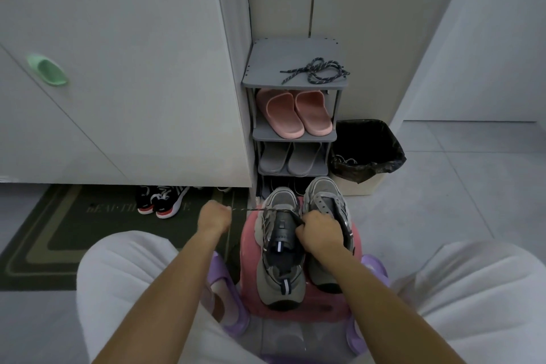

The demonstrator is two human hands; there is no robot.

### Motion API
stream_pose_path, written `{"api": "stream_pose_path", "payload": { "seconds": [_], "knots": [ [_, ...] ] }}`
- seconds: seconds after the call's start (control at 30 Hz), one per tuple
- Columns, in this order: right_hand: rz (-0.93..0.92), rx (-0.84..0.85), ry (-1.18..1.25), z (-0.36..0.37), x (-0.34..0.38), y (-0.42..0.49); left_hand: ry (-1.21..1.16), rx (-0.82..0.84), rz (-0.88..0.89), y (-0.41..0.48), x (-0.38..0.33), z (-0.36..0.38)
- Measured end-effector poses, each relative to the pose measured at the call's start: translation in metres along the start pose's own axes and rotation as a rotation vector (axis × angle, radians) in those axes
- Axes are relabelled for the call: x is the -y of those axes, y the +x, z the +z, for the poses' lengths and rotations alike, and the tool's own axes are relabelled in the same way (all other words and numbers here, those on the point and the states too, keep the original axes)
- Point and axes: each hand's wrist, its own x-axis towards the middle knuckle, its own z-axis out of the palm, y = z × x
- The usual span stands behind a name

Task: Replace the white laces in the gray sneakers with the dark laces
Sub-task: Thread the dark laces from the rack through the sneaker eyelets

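Knees in white trousers (127, 281) frame the lower foreground, with purple slippers (229, 304) on the feet between them. Both bare forearms reach forward to a pink stool (251, 233) that carries two gray sneakers side by side, toes pointing away. Left hand (214, 216): closed in a fist around one end of a dark lace (251, 209), drawn taut and level out to the side of the first gray sneaker (280, 260). Right hand (320, 233): fingers curled at that sneaker's eyelet edge, pinching the other end of the same lace, which crosses the lowest eyelets near the toe. The second gray sneaker (325, 201) stands just beside it, partly under the right wrist, with no lace visible. Behind the stool stands a gray shoe rack (257, 83); a second dark lace (316, 72) lies loosely coiled on its top shelf, pink slides (295, 114) sit on the shelf below, and gray slippers (288, 158) under those. A bin with a black liner (369, 142) stands beside the rack, pale cords visible inside. Black-and-red sneakers (161, 201) rest beneath the white cabinet (133, 83), at the far edge of a dark doormat (59, 230).
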Motion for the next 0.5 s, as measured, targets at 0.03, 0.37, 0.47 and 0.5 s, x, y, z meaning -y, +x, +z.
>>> {"api": "stream_pose_path", "payload": {
  "seconds": [0.03,0.37,0.47,0.5],
  "knots": [
    [-0.009,0.001,-0.004,0.0,0.001,0.0,0.063,0.002,0.006,-0.001,0.001,-0.004],
    [-0.12,-0.01,-0.041,-0.004,-0.002,-0.004,0.313,0.226,0.516,-0.031,-0.036,0.04],
    [-0.112,-0.032,-0.047,-0.001,-0.001,-0.003,0.47,0.212,0.538,-0.037,-0.045,0.059],
    [-0.108,-0.035,-0.044,-0.001,-0.001,-0.002,0.504,0.185,0.521,-0.037,-0.047,0.062]
  ]
}}
